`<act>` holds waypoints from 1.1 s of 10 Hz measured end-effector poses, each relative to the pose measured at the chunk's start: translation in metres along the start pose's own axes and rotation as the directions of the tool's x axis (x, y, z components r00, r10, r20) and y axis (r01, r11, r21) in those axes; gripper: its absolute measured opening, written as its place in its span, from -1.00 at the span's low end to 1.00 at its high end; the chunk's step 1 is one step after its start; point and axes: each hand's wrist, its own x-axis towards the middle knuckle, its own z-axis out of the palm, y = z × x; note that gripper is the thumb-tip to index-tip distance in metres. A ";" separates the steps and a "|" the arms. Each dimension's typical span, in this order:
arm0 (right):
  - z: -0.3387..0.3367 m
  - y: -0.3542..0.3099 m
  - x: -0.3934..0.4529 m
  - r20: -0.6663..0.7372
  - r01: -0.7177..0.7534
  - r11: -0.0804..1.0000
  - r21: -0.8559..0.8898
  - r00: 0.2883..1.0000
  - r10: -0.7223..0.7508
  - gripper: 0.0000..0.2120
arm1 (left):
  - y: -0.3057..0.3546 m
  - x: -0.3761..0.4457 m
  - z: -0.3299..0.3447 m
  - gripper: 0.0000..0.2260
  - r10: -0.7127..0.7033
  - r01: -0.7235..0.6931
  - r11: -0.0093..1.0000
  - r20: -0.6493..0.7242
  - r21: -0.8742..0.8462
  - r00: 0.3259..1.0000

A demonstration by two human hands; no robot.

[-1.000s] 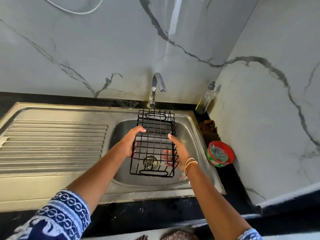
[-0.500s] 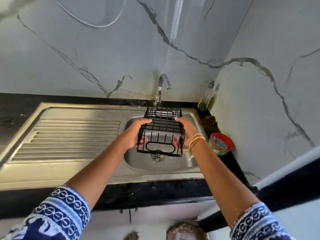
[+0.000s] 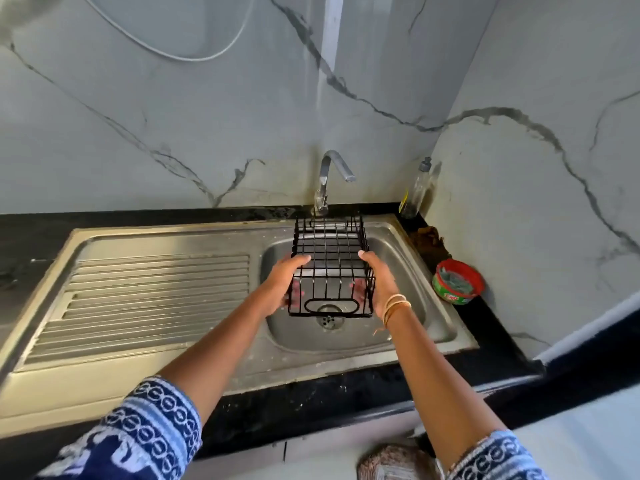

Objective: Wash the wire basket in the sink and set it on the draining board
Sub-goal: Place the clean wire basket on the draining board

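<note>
The wire basket is being held over the sink, beneath the tap, for rinsing. Each grip, left hand and right hand, is being clamped around one side.

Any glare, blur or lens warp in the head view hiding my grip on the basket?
Head view: basket and both hands, left and right, sharp; soft sheen on the draining board, no blinding glare; wide-angle bending at the edges.
</note>
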 end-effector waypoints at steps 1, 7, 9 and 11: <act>0.011 0.003 -0.002 -0.005 -0.229 0.973 -0.018 0.973 0.229 -0.41 | 0.002 0.004 0.000 -0.44 -0.066 0.072 0.995 -0.083 0.066 0.994; 0.010 -0.026 -0.008 0.554 -0.122 0.983 -0.135 0.814 0.177 -0.56 | 0.026 -0.058 -0.062 -0.13 -0.164 0.082 0.911 -0.170 -0.405 0.972; 0.064 -0.027 -0.008 0.386 -0.068 0.997 -0.026 0.920 0.073 -0.23 | 0.006 -0.064 -0.106 -0.24 -0.059 -0.105 0.795 -0.249 -0.598 0.967; 0.151 0.007 -0.052 0.417 -0.150 0.982 -0.116 0.890 0.186 -0.24 | -0.020 -0.035 -0.155 -0.26 -0.189 -0.210 0.551 -0.365 -0.808 0.912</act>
